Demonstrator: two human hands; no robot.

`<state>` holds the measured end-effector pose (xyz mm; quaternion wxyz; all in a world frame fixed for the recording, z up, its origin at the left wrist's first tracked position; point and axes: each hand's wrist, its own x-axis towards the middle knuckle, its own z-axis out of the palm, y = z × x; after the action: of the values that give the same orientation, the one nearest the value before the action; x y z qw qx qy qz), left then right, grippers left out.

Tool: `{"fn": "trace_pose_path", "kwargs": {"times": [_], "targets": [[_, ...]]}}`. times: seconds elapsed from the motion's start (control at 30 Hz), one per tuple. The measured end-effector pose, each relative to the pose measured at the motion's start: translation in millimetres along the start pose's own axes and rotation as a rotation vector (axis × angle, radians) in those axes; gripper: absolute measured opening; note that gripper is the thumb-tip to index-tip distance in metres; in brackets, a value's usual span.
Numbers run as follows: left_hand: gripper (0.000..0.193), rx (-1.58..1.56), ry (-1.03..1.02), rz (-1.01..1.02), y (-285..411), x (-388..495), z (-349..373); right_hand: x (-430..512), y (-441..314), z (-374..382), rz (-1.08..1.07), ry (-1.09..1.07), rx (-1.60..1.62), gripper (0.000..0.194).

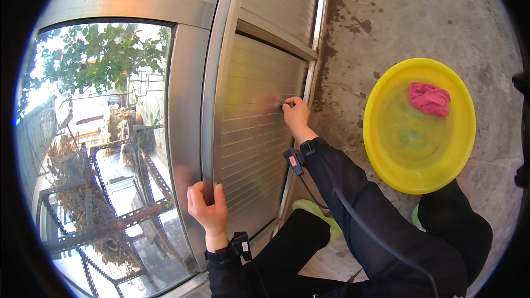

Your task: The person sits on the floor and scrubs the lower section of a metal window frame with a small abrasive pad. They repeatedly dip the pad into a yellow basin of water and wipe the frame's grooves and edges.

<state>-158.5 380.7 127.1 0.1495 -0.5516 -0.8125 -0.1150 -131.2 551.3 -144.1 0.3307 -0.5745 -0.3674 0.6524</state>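
My left hand (209,207) grips the metal frame edge (210,165) beside the glass pane. My right hand (296,116) is against the ribbed metal panel (256,132), its fingers closed on a small dark grey scrubber (286,104), mostly hidden by the fingers. To the right of my right arm stands a yellow plastic basin (370,132) that looks to hold water. A crumpled pink cloth (429,99) lies in it, towards its upper right.
The concrete floor (397,20) has dark, wet-looking patches along the panel's foot. A large glass pane (112,103) fills the left, with leaves and perforated metal racks behind it. My knees and light green shoes (316,211) are close below. A cable runs along my right sleeve.
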Motion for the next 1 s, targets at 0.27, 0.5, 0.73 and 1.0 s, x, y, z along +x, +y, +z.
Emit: {"fn": "trace_pose_path", "kwargs": {"times": [0.27, 0.5, 0.73, 1.0], "targets": [[0.024, 0.001, 0.012, 0.008, 0.1, 0.2, 1.0, -68.4, -94.7, 25.2, -0.439, 0.067, 0.316, 0.009], [0.025, 0.003, 0.009, 0.006, 1.8, 0.8, 0.8, -76.6, -119.4, 16.7, -0.569, 0.033, 0.334, 0.01], [0.025, 0.011, 0.007, 0.011, 2.3, -0.2, 0.6, -85.5, -124.0, 32.1, -0.541, 0.083, 0.383, 0.009], [0.024, 0.002, 0.02, 0.018, 0.9, 1.5, 1.8, -63.2, -105.8, 12.5, -0.198, 0.082, 0.141, 0.007]]}}
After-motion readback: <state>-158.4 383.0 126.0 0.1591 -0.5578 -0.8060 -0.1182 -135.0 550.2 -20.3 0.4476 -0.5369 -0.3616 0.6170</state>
